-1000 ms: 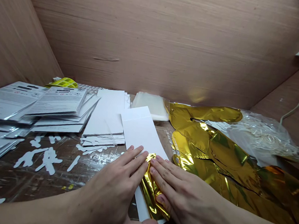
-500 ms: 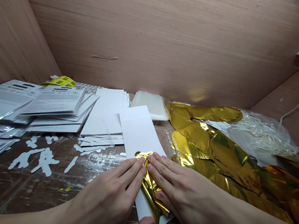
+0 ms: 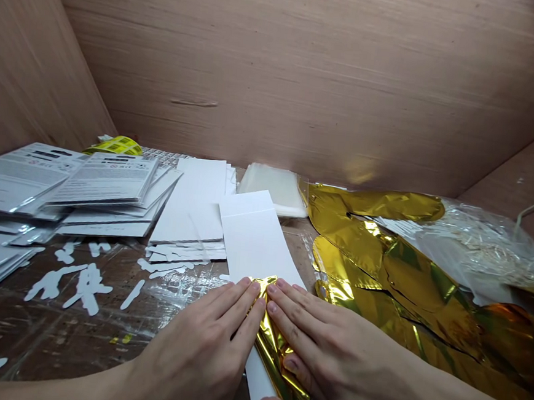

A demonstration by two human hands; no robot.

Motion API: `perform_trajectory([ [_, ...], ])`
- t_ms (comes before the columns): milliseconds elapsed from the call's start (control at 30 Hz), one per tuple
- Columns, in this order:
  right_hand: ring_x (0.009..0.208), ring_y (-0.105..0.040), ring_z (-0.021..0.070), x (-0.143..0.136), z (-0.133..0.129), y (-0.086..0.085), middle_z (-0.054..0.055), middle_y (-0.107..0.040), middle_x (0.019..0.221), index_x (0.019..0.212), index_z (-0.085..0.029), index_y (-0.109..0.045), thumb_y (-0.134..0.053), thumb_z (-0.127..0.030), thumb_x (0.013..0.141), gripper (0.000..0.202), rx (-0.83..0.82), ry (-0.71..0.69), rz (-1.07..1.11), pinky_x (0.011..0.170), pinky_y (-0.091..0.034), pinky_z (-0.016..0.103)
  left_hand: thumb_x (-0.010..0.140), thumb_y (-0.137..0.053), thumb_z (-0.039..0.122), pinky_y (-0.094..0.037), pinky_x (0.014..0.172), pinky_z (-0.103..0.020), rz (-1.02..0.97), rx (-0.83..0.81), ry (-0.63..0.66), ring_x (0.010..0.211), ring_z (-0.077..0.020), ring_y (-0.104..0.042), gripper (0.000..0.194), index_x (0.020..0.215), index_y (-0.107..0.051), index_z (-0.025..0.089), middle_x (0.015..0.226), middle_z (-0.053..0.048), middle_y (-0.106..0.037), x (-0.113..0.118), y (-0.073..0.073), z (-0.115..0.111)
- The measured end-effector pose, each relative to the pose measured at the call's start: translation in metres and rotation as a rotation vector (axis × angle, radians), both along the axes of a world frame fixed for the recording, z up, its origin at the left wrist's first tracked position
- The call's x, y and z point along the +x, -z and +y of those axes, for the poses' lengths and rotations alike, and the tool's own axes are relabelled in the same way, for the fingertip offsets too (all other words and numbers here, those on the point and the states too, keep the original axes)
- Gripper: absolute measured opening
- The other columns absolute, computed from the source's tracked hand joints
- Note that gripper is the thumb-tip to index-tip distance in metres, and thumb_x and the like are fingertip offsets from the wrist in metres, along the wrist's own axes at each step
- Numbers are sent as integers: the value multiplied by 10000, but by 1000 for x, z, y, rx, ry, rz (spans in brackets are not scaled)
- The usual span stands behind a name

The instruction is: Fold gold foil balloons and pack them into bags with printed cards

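Observation:
A folded gold foil balloon (image 3: 274,348) lies lengthwise on a white card (image 3: 257,236), its upper end partly covered by my fingertips. My left hand (image 3: 219,338) presses on the balloon's left side with straight fingers held close together, and its thumb is near the lower end. From the right, my right hand (image 3: 325,334) presses the foil with its fingers, the thumb tucked against the folds. The fingertips of both hands almost meet at the top of the bundle. More flat gold foil balloons (image 3: 408,285) are spread beside my right hand.
Packed cards in clear sleeves (image 3: 102,178) are stacked at the left, near a yellow label strip (image 3: 118,145). White cards (image 3: 193,200) and clear bags (image 3: 272,188) stand behind. Small white cut-outs (image 3: 87,287) lie on the table. A plastic bag (image 3: 490,242) sits far right, below wooden walls.
The view has shifted slightly, so the surroundings appear farther right. Both hands keep pressing the folded balloon, with the fingertips slightly lower on the card.

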State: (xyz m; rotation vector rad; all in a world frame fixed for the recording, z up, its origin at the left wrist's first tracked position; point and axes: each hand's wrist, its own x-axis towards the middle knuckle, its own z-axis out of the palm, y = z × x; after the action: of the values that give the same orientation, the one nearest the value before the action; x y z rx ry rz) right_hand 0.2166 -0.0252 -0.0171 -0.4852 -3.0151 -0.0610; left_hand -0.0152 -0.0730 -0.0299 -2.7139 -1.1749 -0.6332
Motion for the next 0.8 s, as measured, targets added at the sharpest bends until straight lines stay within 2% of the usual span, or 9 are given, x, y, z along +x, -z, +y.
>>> perform_trajectory([
  [167, 1496, -256, 343, 0, 0, 0, 255, -319, 1572, 1514, 32, -409, -429, -201, 1028, 539, 31, -8, -21, 1255, -285, 425, 887, -583, 507, -540, 1066, -449, 11, 19, 10, 1271, -368, -613, 651, 1287, -657, -2, 1377, -246, -606, -1, -1, -1],
  [333, 1492, -265, 360, -4, -2, 1, 263, -309, 1576, 1502, 51, -415, -406, -188, 1023, 536, 65, -10, -38, 1248, -301, 453, 902, -578, 404, -502, 1107, -433, 38, 67, 96, 1283, -334, -611, 564, 1306, -644, 17, 1371, -221, -623, -3, 0, -3],
  [533, 1508, -240, 339, -4, -5, 0, 232, -292, 1589, 1516, 31, -403, -418, -211, 1024, 548, 45, 6, -18, 1254, -293, 447, 925, -545, 400, -517, 1084, -393, -38, 84, 65, 1207, -324, -665, 517, 1218, -693, 1, 1284, -226, -683, 1, 4, -8],
  [600, 1505, -253, 335, -3, -5, -1, 227, -284, 1592, 1522, 17, -400, -430, -269, 1031, 569, 12, 35, -16, 1250, -301, 447, 907, -561, 395, -512, 1089, -385, -50, 76, 69, 1212, -323, -662, 519, 1214, -696, -1, 1285, -225, -683, 2, 6, -7],
  [700, 1506, -244, 343, -2, -6, -4, 239, -266, 1594, 1536, 21, -371, -467, -439, 1023, 695, -43, 19, -41, 1252, -285, 443, 899, -558, 402, -520, 1078, -399, -33, 79, 83, 1210, -337, -661, 543, 1210, -696, -21, 1274, -243, -684, 2, 7, -5],
  [800, 1523, -203, 313, 0, -10, -6, 217, -242, 1610, 1552, -1, -349, -430, -387, 1045, 642, -55, 37, -45, 1267, -239, 428, 889, -558, 405, -545, 1042, -411, -10, 63, 87, 1190, -350, -669, 550, 1202, -699, -25, 1256, -249, -692, 2, 6, -4],
])
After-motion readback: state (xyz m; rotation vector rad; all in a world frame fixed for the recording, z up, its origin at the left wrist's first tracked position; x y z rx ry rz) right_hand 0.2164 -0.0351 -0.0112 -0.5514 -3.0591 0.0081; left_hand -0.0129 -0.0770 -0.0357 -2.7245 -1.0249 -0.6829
